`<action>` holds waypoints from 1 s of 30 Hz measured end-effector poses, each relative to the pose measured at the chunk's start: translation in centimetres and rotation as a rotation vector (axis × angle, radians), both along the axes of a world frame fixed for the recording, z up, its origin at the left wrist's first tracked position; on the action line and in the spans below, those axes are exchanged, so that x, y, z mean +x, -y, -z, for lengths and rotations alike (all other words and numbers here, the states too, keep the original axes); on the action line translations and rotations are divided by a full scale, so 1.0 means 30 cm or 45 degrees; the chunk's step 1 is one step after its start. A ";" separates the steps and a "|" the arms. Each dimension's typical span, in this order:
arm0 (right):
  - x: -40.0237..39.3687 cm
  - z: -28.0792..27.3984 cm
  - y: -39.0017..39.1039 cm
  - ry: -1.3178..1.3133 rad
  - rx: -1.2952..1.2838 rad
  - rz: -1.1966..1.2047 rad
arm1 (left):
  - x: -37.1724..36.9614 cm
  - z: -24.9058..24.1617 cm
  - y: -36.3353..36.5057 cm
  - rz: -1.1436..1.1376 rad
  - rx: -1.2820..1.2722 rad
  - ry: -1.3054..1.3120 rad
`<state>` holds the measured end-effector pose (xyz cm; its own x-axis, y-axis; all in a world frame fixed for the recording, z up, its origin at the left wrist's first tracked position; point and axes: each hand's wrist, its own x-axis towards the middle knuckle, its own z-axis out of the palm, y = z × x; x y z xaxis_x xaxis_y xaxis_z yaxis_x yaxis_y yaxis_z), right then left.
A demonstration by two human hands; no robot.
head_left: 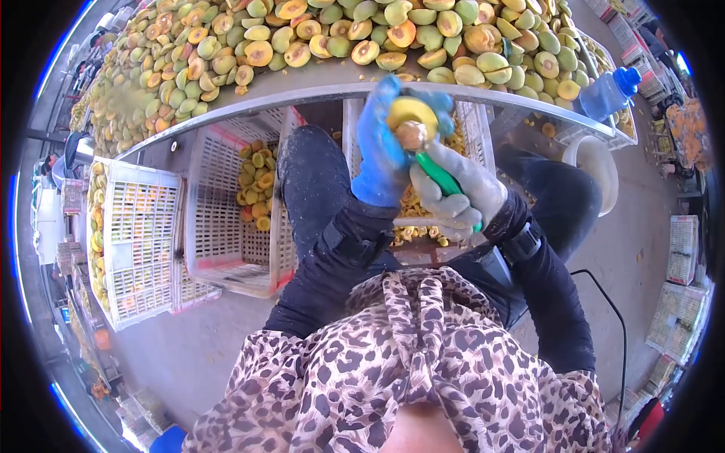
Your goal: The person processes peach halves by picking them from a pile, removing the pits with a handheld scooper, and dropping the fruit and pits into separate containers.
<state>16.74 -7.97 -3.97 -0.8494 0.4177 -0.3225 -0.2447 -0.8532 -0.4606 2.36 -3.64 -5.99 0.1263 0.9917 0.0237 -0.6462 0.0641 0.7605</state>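
Note:
My left hand (380,151), in a blue glove, is closed around a peach half (417,113) held above my lap, near the table's edge. Its cut face is yellow, with a brownish pit (410,135) at the lower side. My right hand (472,192), in a grey glove, grips a green-handled tool (438,174). The tool's upper end meets the fruit by the pit, and its tip is hidden there. Many halved peaches (365,52) lie heaped on the table in front of me.
The table's metal rim (249,108) runs in front of my knees. At left stand a white crate (226,189) with peach halves and another crate (143,234). Between my legs are peach scraps (423,232). A blue bottle (604,94) and white bucket (596,170) are at right.

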 end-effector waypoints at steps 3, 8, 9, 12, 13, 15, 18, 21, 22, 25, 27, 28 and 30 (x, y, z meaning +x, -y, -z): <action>-0.025 0.007 0.049 -0.062 0.050 0.054 | -0.024 0.148 -0.074 0.117 -0.125 0.338; 0.006 0.191 -0.073 1.560 1.120 0.645 | -0.119 0.171 -0.061 0.019 -0.424 0.170; 0.011 0.208 -0.081 2.211 1.980 0.688 | -0.163 0.176 -0.067 0.325 -0.402 0.280; -0.035 0.150 -0.073 1.999 2.053 0.706 | -0.135 0.155 -0.016 0.108 -0.511 0.330; -0.046 0.143 -0.074 1.954 2.192 0.756 | -0.137 0.146 -0.009 0.175 -0.506 0.371; -0.048 0.132 -0.075 2.017 2.223 0.644 | -0.122 0.132 0.012 0.148 -0.479 0.321; -0.061 0.116 -0.066 2.151 2.294 0.470 | -0.106 0.154 0.027 0.078 -0.436 0.236; -0.076 0.133 -0.041 2.350 2.352 0.351 | -0.095 0.153 0.055 0.025 -0.410 0.179; -0.083 0.148 -0.034 2.465 2.367 0.294 | -0.094 0.146 0.070 0.006 -0.397 0.154; -0.108 0.175 -0.015 2.529 2.348 0.184 | -0.133 0.179 0.121 -0.035 -0.249 -0.077; -0.002 0.294 -0.067 2.517 2.324 0.138 | -0.161 0.107 0.191 -0.217 -0.166 -0.387; 0.051 0.334 -0.091 2.505 2.295 0.087 | -0.190 0.076 0.207 -0.399 -0.083 -0.694; 0.103 0.315 -0.129 2.535 2.007 0.039 | -0.348 0.046 0.194 -0.576 -0.123 -0.927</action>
<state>19.84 -4.11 -13.42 -0.1172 0.9916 0.0540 0.9920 0.1194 -0.0408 -8.08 -9.45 -7.36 -0.3300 0.9440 0.0033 0.0214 0.0040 0.9998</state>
